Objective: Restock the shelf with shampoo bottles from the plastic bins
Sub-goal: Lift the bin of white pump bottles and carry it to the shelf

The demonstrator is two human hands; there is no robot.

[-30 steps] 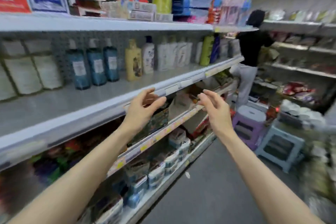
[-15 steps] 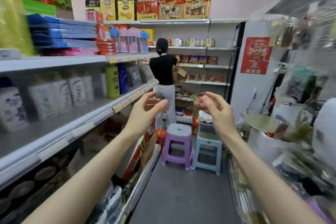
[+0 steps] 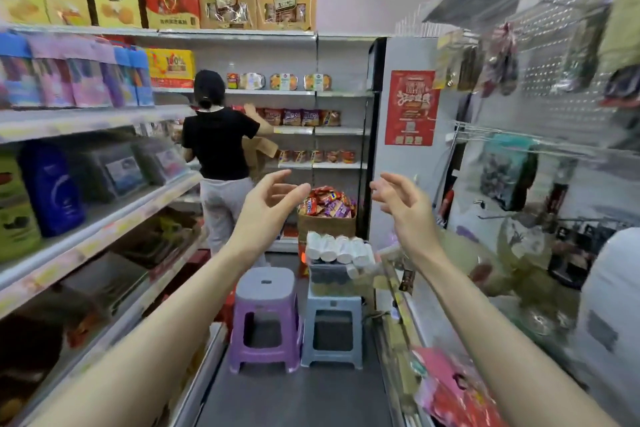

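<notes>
Reaches ahead with left hand [image 3: 266, 215] and right hand [image 3: 401, 208], both empty, fingers spread. Risks knocking loosely piled white bottles [image 3: 337, 248] off the far plastic bin [image 3: 327, 274] on the grey stool [image 3: 332, 305].

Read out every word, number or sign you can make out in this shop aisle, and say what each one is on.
"100%": on the yellow box on the back shelf.
"CEREAL": on the brown gift box on the top shelf; the first letter is unclear.
Red poster: large characters, too blurred to read.
Blue bottle label: too blurred to read.
Price strip on the back shelf edge: too small to read.
</notes>
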